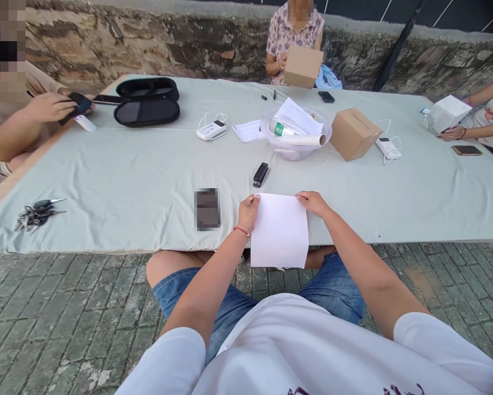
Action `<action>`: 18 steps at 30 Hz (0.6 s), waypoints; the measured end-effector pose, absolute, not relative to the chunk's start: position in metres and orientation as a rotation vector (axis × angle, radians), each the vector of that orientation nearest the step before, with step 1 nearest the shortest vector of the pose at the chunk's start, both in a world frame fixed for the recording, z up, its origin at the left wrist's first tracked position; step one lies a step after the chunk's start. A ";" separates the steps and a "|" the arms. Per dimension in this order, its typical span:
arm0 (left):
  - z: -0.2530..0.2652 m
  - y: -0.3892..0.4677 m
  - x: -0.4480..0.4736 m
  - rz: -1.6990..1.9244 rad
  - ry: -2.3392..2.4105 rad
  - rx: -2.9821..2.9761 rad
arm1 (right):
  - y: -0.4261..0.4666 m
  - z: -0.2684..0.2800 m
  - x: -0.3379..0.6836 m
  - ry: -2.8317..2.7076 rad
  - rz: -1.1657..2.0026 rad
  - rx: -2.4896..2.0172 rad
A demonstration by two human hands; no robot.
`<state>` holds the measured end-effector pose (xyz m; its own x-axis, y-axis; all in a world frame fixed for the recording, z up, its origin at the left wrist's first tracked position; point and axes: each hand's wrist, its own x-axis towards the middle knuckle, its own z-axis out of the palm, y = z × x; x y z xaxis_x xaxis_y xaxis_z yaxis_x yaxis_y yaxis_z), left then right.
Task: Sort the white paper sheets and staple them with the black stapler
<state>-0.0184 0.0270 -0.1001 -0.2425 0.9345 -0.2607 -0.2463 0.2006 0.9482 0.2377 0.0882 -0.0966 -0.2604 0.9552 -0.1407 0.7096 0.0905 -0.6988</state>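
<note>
A blank white sheet of paper (279,233) spans the gap between my two hands, its near part hanging past the table edge above my lap. My left hand (249,211) pinches the sheet near its far left corner. At the far right corner, my right hand (313,203) grips it between thumb and fingers. Just beyond the paper lies a black stapler (261,174). To the left of my left hand is a dark, pixelated flat object (207,209) that I cannot make out.
A clear plastic bowl (298,152) holds papers, a bottle and a roll. Beside it stands a cardboard box (354,134). A black case (147,111), a white device with a cable (212,130) and keys (36,215) lie on the cloth. Other people sit at the far and side edges.
</note>
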 end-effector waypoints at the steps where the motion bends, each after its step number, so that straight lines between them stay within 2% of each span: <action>1: -0.102 0.027 -0.020 1.335 1.318 0.781 | 0.088 -0.097 0.238 -1.995 1.024 -1.650; 7: -0.105 0.027 -0.025 1.310 1.397 0.849 | 0.086 -0.100 0.243 -1.684 1.353 -1.626; 18: -0.105 0.030 -0.028 1.234 1.482 0.784 | 0.085 -0.102 0.244 -1.745 1.266 -1.609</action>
<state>-0.0280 0.0296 -0.1048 -0.2779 0.9163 -0.2884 -0.1181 0.2654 0.9569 0.2439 0.0848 -0.1022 -0.2206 0.9423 -0.2517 0.5318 -0.1001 -0.8410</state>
